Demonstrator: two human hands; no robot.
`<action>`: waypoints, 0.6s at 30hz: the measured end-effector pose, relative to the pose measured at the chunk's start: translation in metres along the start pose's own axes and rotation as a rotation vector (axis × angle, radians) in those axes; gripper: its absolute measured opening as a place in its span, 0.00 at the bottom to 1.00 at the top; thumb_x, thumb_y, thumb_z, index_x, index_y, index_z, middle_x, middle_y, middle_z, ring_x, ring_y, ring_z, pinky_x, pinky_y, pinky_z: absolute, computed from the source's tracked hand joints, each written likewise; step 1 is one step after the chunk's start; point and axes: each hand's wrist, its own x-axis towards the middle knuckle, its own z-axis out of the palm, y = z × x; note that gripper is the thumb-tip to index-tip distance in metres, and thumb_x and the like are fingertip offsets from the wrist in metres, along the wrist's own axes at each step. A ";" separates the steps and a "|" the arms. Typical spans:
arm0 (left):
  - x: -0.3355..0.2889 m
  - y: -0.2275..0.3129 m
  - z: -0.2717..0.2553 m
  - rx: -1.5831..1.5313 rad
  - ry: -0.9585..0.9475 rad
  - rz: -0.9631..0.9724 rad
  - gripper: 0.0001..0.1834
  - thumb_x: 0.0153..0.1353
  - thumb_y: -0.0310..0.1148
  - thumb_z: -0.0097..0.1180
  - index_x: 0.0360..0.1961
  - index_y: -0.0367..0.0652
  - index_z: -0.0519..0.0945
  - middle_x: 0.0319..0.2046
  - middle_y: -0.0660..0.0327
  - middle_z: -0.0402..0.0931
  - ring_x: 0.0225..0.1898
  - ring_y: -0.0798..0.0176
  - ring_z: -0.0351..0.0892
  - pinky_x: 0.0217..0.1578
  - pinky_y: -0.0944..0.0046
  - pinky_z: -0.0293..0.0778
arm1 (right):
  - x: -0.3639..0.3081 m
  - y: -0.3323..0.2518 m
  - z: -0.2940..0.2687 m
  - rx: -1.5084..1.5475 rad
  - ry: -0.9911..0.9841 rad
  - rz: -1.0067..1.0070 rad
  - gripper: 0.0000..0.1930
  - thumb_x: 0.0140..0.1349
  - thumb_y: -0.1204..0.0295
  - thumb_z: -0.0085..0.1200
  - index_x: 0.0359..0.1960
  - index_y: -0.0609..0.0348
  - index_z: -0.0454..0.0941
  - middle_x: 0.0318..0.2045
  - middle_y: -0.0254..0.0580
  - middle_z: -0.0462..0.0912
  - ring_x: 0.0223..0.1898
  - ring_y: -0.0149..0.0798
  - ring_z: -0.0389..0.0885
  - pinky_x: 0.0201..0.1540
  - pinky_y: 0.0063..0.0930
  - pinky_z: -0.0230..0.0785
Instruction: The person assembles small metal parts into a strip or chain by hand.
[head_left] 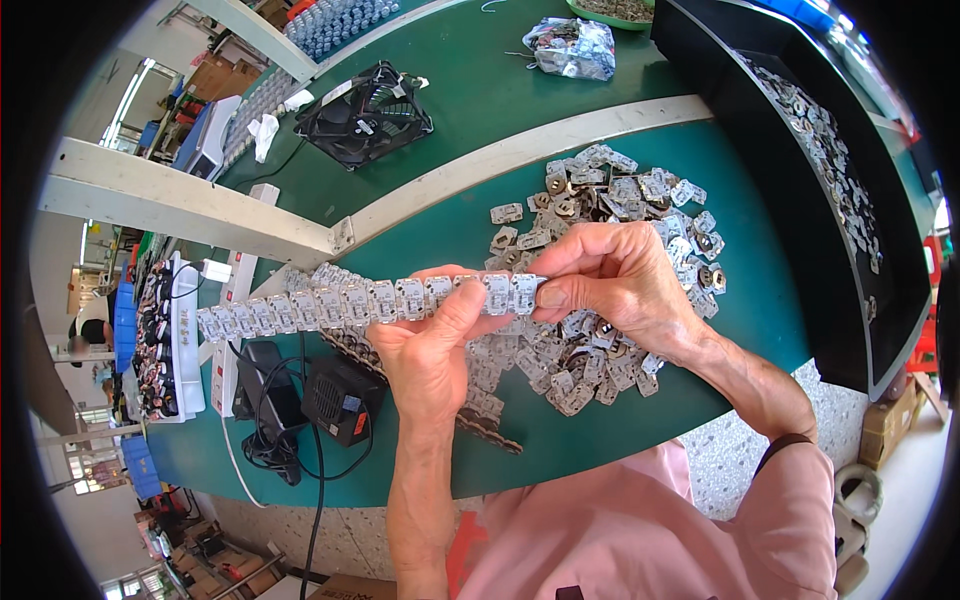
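Note:
A long straight row of small light-grey rectangular parts (pixel 330 303), set end to end, stretches leftward above the green table. My left hand (pixel 428 352) is closed around it near its right end, thumb on top and fingers underneath. At that right end, the thumb and forefinger of my right hand (pixel 625 290) pinch the last grey part (pixel 523 294); its outer edge is hidden by the fingertips. Beneath and beyond both hands lies a loose heap of similar grey parts (pixel 600 375), some showing brownish metal. More rows of such parts (pixel 345 345) lie partly hidden under the held row.
A black bin (pixel 780 210) with more parts stands at the right. Left are a white tray (pixel 188 350), a black box-shaped device (pixel 342 398) and cables. A black fan (pixel 365 115) and a plastic bag (pixel 570 48) lie behind the pale metal frame (pixel 530 140).

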 end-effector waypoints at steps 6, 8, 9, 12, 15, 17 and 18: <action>0.000 0.004 0.003 0.022 0.013 -0.046 0.08 0.53 0.20 0.58 0.35 0.31 0.76 0.30 0.49 0.79 0.31 0.57 0.82 0.25 0.59 0.83 | -0.001 -0.003 0.000 -0.060 0.005 0.008 0.07 0.50 0.86 0.58 0.32 0.68 0.80 0.26 0.44 0.83 0.29 0.31 0.82 0.35 0.22 0.77; 0.000 0.003 0.003 0.031 0.005 -0.049 0.08 0.53 0.20 0.58 0.35 0.31 0.76 0.31 0.49 0.79 0.30 0.57 0.82 0.25 0.59 0.83 | -0.001 -0.003 0.000 -0.062 0.019 0.017 0.07 0.50 0.86 0.58 0.32 0.67 0.81 0.26 0.44 0.83 0.28 0.31 0.82 0.34 0.22 0.77; 0.000 0.003 0.004 0.039 -0.002 -0.050 0.08 0.53 0.21 0.58 0.35 0.31 0.76 0.31 0.48 0.79 0.30 0.57 0.82 0.25 0.60 0.83 | -0.001 -0.002 0.000 -0.058 0.022 0.017 0.07 0.50 0.85 0.59 0.32 0.67 0.81 0.26 0.44 0.83 0.28 0.31 0.82 0.34 0.22 0.77; -0.001 0.002 0.006 0.043 -0.001 -0.050 0.08 0.53 0.21 0.59 0.35 0.32 0.76 0.31 0.47 0.79 0.31 0.57 0.82 0.24 0.60 0.83 | -0.002 -0.003 0.001 -0.067 0.030 0.014 0.07 0.49 0.85 0.59 0.32 0.67 0.81 0.26 0.44 0.83 0.28 0.30 0.82 0.34 0.22 0.77; -0.002 0.002 0.006 0.029 0.009 -0.047 0.08 0.53 0.21 0.58 0.35 0.32 0.77 0.31 0.48 0.79 0.32 0.57 0.82 0.25 0.61 0.84 | -0.003 -0.003 0.002 -0.087 0.036 -0.009 0.07 0.49 0.85 0.59 0.32 0.67 0.81 0.26 0.44 0.83 0.28 0.30 0.82 0.34 0.21 0.77; -0.002 0.002 0.006 0.001 -0.001 -0.044 0.07 0.54 0.21 0.58 0.35 0.32 0.77 0.32 0.48 0.79 0.32 0.57 0.81 0.25 0.61 0.84 | -0.003 -0.003 0.002 -0.095 0.034 -0.028 0.07 0.49 0.85 0.59 0.32 0.67 0.81 0.27 0.44 0.83 0.28 0.30 0.82 0.34 0.21 0.76; -0.002 0.002 0.006 -0.027 -0.011 -0.043 0.07 0.54 0.21 0.57 0.35 0.32 0.77 0.32 0.48 0.78 0.33 0.57 0.81 0.25 0.61 0.84 | -0.003 -0.004 0.001 -0.071 0.019 -0.014 0.07 0.50 0.83 0.59 0.33 0.67 0.81 0.27 0.43 0.83 0.28 0.30 0.81 0.34 0.21 0.76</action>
